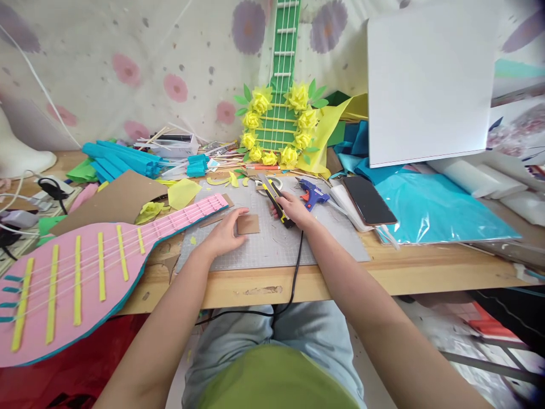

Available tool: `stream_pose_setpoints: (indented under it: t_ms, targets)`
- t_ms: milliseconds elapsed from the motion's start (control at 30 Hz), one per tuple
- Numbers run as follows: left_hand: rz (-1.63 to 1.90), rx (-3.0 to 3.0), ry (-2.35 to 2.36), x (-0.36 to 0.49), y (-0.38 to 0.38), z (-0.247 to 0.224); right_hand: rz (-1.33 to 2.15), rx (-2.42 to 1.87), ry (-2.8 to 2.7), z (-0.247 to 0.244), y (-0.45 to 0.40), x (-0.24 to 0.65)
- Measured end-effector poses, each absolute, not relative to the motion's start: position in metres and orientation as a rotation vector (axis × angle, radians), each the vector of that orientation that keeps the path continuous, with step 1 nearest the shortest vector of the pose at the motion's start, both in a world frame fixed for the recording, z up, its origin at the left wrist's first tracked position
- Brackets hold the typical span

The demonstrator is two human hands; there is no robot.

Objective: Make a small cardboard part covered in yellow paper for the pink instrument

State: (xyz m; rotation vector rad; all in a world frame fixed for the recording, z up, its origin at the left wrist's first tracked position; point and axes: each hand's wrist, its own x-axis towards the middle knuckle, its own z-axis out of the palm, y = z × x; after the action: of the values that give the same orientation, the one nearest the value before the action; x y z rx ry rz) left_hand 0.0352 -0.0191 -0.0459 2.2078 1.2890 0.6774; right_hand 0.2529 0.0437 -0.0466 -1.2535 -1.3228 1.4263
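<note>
One utility knife (271, 194) I'm remotely clasping in my right grip (294, 209); my left grip (225, 232) is spreading at a cardboard piece (249, 225), probably for steadying.

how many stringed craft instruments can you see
2: the pink instrument lies at the left, jutting past the edge of the table; the green instrument stands at the back, behind the cutting mat. Others could be hidden.

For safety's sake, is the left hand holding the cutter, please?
No, the right hand holds the cutter; the left hand is at a cardboard piece.
</note>
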Motion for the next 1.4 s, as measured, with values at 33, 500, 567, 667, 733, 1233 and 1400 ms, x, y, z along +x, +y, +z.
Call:
stream_pose_setpoints:
  t_ms: [33,500,567,667,733,1233,1400]
  targets:
    - [0.678,2.223,1.299,0.035,-0.02,-0.046,1.423,-1.259,-1.323,-0.046,0.043,0.253]
    - [0.788,2.217,1.379,0.048,-0.001,-0.057,1.369,-1.277,-1.275,-0.048,0.042,0.251]
    - [0.773,2.233,1.433,0.053,0.009,-0.057,1.359,-1.3,-1.219,-0.047,0.041,0.25]
    - [0.712,2.246,1.512,0.062,0.023,-0.055,1.361,-1.342,-1.148,-0.045,0.041,0.248]
    - [0.685,2.244,1.561,0.068,0.03,-0.055,1.379,-1.357,-1.138,-0.044,0.044,0.246]
    - [0.509,2.475,1.631,0.084,0.003,-0.056,1.274,-1.407,-1.25,-0.046,0.078,0.242]
    - [0.495,2.424,1.632,0.086,0.003,-0.055,1.231,-1.316,-1.204,-0.054,0.074,0.242]
